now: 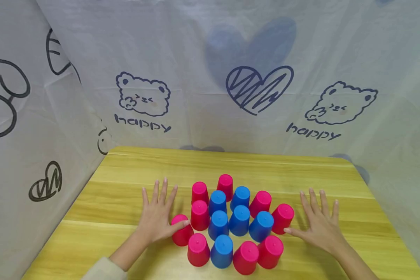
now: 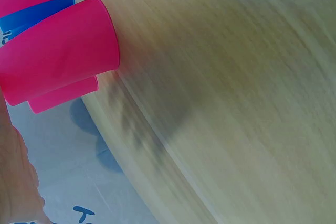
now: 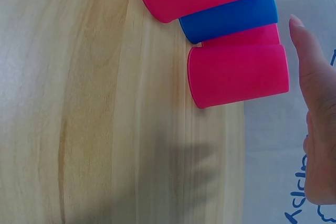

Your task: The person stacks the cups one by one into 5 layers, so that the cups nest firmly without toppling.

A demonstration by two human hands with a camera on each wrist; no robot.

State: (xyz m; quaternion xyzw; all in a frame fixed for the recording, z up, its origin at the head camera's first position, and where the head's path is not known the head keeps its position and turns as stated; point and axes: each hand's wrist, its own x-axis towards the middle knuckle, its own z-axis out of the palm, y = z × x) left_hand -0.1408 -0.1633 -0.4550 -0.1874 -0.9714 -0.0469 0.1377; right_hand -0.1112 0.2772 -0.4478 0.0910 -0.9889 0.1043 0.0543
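In the head view, several pink and blue cups stand upside down in a cluster on the wooden table. My left hand (image 1: 156, 219) is spread flat at the cluster's left, its thumb over the leftmost pink cup (image 1: 182, 235). Spread on the other side, my right hand (image 1: 320, 227) has its thumb tip by the rightmost pink cup (image 1: 282, 218); whether it touches I cannot tell. Blue cups, such as one in the middle (image 1: 239, 221), stand among the pink ones. Part of the left hand (image 2: 16, 177) shows in the left wrist view beside a pink cup (image 2: 63, 51). The right wrist view has a pink cup (image 3: 239, 74) near the thumb.
The yellow wooden table (image 1: 101, 217) carries the cups. Behind it and at the left hangs a pale cloth (image 1: 192, 77) with printed bears, hearts and the word "happy". At the front, a pink cup (image 1: 245, 257) and a blue cup (image 1: 221, 252) stand close together.
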